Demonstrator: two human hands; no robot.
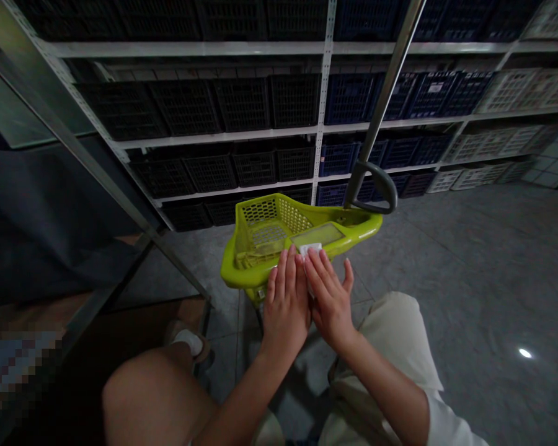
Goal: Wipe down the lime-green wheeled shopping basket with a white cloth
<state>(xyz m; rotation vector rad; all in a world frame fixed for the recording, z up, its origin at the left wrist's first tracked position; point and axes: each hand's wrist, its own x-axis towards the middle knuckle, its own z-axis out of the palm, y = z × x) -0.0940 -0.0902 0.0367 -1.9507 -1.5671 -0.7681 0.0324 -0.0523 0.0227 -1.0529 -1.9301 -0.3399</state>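
Note:
My left hand and my right hand are side by side in front of me, fingers straight and pressed together around a small white object whose top edge pokes out above the fingertips. What the white thing is cannot be made out. Just beyond the hands stands a lime-green perforated basket on a trolley, with a flat panel at its near rim. A grey metal handle pole rises from the basket's right side.
Long metal shelves along the back hold rows of black crates, blue crates and white crates. A slanted metal frame stands at left. Grey tiled floor spreads to the right. My knees show below.

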